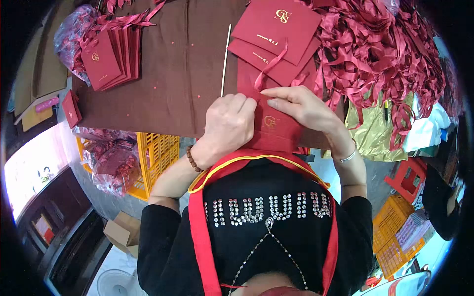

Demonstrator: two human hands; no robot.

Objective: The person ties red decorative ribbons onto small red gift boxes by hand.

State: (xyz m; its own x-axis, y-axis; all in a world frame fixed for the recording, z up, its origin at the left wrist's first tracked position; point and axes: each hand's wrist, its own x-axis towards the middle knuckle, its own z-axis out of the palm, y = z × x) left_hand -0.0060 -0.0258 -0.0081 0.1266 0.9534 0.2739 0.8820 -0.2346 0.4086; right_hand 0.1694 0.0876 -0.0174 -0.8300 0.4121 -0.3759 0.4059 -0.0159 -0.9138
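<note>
In front of my chest, a red card bag (270,123) with a gold logo lies at the table edge. My left hand (230,121) is closed at its upper left edge, fingers curled; what its fingertips pinch is hidden. My right hand (301,106) rests over the bag's right side, with thumb and index finger pressed together near the base of a red ribbon (271,64). Above the hands lie more red bags (276,29), overlapping, with gold print. A thin pale stick (226,61) lies on the brown table (173,98) left of them.
A heap of red ribbons (375,54) fills the right side, above gold plastic (368,130). Fanned red bags (103,61) stand at the upper left. Yellow crates (157,155) are below the left table edge and at the lower right. Part of another person shows at the right.
</note>
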